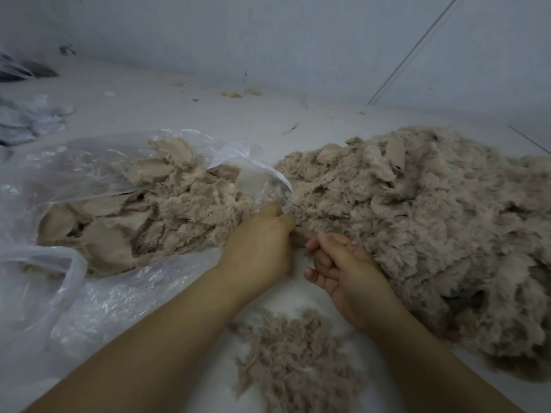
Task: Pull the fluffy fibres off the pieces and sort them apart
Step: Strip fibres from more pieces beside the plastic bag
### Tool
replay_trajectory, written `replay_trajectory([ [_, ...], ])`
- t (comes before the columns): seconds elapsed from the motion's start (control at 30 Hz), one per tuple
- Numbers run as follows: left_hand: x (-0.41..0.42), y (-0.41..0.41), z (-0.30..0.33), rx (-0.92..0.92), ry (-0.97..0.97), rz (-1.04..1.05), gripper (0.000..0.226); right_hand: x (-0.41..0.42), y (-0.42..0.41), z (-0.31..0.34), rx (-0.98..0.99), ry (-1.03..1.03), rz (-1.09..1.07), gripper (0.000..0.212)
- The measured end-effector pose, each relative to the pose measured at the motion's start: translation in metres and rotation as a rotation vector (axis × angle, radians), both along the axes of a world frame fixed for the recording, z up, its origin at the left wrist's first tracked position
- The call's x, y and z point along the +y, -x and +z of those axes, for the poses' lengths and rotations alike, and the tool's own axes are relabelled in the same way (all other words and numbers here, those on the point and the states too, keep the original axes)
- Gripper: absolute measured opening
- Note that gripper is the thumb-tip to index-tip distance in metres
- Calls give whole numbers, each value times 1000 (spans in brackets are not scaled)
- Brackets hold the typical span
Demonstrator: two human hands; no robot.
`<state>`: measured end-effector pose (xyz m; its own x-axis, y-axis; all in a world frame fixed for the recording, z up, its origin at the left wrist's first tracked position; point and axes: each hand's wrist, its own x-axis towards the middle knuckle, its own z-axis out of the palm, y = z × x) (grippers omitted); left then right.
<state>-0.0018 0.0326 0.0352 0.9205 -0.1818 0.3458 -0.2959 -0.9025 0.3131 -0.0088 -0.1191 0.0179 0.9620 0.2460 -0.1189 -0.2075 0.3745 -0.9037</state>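
Observation:
A big heap of beige fluffy pieces (423,222) covers the right of the white surface. More beige pieces (155,204), many showing a smooth backing, lie in an open clear plastic bag (74,293) on the left. A small pile of loose pulled fibres (295,362) sits near me between my forearms. My left hand (262,248) has its fingers curled into the heap's left edge, right by the bag's rim, gripping a fluffy piece; the fingertips are hidden. Just right of it, my right hand (346,269) is turned palm up, fingers loosely bent, holding nothing.
A pale wall runs behind the surface. Some crumpled white plastic or cloth (29,120) lies at the far left, and small yellowish scraps (235,94) sit by the wall. A thin dark line (417,49) crosses the wall at the upper right.

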Motion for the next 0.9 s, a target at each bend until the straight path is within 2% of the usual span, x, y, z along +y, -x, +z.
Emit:
replay_trajectory([
  [0.17,-3,-4,-9,127,-21,-112,22,-1,0,-1,-2,-7,-2,25],
  [0.23,-4,-4,-12,122,42,-125,19,-1,0,-2,-14,-5,7,24],
  [0.3,-5,-1,-15,92,180,-114,19,-1,-1,-2,-29,-9,18,23],
  [0.4,-4,6,-17,52,390,-16,6,-1,-3,-3,-13,-13,10,24],
  [0.5,0,8,-16,59,702,66,23,0,-4,-4,11,-1,-2,23],
  [0.63,3,11,-9,81,1103,-8,31,1,-5,-5,26,3,-15,21],
  [0.7,3,13,-7,80,1203,-59,34,1,-6,-5,43,-3,-17,20],
  [0.8,1,15,-4,122,1343,-107,26,1,-8,-6,50,17,-30,19],
  [0.9,1,16,-3,149,1395,-139,26,2,-9,-7,69,19,-45,17],
])
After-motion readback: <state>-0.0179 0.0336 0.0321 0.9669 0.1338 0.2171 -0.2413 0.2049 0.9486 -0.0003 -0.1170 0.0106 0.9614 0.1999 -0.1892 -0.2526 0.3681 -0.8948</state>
